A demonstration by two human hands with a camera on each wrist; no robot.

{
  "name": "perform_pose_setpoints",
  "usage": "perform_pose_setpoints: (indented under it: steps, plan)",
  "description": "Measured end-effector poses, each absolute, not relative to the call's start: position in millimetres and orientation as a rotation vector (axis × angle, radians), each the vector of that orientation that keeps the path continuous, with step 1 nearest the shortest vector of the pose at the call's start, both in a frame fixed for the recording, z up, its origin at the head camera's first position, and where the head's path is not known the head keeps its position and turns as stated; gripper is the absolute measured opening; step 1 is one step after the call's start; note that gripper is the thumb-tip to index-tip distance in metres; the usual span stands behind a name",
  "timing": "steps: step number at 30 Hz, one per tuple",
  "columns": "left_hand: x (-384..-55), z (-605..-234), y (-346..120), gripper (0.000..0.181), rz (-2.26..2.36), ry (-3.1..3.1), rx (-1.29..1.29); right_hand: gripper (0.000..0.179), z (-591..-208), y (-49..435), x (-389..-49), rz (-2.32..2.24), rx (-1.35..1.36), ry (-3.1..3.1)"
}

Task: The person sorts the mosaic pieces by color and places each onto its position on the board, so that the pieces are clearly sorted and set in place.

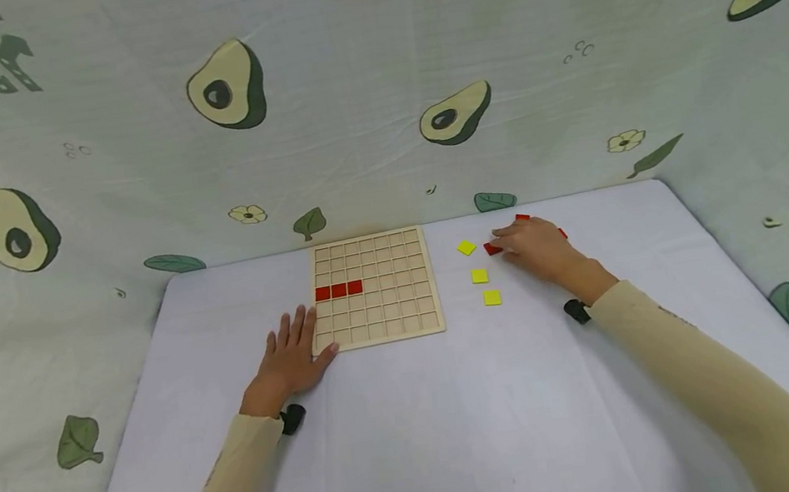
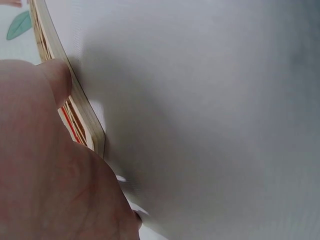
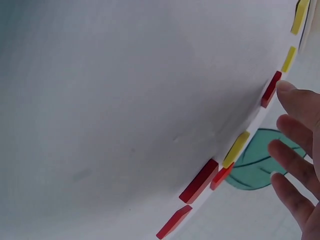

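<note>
A square wooden grid board [image 1: 398, 310] lies on the white table, three red tiles [image 1: 338, 290] side by side in one of its rows. At the board's near left corner rests my left hand [image 1: 293, 362], fingers stretched along the left side. Its thumb [image 2: 57, 80] lies on the board's edge in the left wrist view. My right hand [image 1: 537, 251] is right of the board, its fingertips right at a loose red tile [image 1: 492, 248]. In the right wrist view its fingers [image 3: 295, 159] are spread apart beside that red tile [image 3: 271, 90].
Yellow tiles [image 1: 479, 276] lie between the board and my right hand. More red tiles [image 3: 199, 181] and another yellow tile [image 3: 235, 150] sit around that hand, partly hidden in the head view. A cloth printed with avocados [image 1: 225, 86] hangs behind the table.
</note>
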State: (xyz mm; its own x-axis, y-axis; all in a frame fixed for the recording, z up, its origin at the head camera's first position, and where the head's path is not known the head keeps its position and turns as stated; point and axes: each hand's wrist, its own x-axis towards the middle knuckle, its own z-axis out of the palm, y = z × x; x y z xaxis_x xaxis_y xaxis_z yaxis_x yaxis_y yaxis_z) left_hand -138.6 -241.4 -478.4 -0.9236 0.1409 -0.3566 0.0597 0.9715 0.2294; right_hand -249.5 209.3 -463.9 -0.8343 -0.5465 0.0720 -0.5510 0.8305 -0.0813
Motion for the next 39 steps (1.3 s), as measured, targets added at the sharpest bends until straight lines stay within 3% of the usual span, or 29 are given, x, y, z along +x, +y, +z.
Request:
perform_pose_setpoints:
  steps: [39]
  plan:
    - [-140.0, -488.3, -247.2, 0.088, 0.359, 2.762, 0.173, 0.032, -464.8, 207.4, -256.9, 0.158, 0.996, -2.931]
